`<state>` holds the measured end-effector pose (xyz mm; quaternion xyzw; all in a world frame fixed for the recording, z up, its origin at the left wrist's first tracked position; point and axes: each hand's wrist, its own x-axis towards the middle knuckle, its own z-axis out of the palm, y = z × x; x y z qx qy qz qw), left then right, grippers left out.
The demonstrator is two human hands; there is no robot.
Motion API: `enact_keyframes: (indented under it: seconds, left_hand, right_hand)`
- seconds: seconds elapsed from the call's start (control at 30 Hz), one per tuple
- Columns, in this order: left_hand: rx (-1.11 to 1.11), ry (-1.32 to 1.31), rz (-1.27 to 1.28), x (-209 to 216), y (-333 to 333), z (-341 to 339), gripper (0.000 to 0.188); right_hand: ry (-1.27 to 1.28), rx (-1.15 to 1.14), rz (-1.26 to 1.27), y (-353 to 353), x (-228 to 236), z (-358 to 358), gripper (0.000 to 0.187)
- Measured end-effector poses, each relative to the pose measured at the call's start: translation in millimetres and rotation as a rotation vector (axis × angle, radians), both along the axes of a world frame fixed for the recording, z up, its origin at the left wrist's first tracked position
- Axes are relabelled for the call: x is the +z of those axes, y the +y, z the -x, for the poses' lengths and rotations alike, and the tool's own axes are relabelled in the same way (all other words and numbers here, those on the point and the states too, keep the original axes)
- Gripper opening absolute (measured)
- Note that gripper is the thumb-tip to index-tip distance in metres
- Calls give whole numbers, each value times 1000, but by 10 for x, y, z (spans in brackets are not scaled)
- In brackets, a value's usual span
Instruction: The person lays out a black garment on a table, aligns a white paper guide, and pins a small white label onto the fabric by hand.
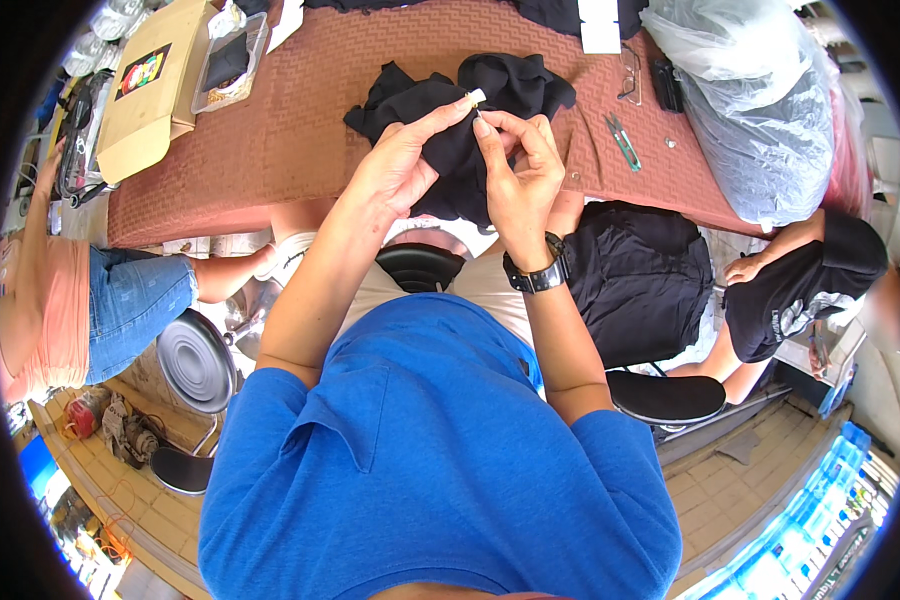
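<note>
A crumpled black cloth garment [510,80] lies on the table in front of me, partly hanging over the near edge. Over it my left hand [405,160] is closed, thumb and fingers pinching a small white tag [477,96] that has a tiny gold-coloured bit beside it. My right hand [520,175], with a dark watch [540,277] on its wrist, pinches just below the tag, fingertips almost touching those of the left. Whatever is between the right fingertips is too small to make out. Green-handled thread snips [623,142] lie on the table to the right.
A brown textured cloth [270,130] covers the table. Left stand a cardboard box [155,85] and a clear plastic container [232,65]; right are eyeglasses [630,75] and a large plastic-wrapped bundle [760,110]. Black fabric [640,280] hangs beside my right leg. People sit on both sides.
</note>
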<state>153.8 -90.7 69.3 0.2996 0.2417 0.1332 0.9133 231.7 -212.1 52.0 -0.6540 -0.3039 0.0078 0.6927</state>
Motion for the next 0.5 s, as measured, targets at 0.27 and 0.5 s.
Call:
enact_keyframes:
  seconds: [0.27,0.5]
  left_hand:
    - [11,-3,26,-11,1,-19,30]
    - [14,-12,22,-56,14,-35,26]
  right_hand:
    - [1,-4,8,-7,21,-4,12]
    - [14,-6,3,10,-8,-21,12]
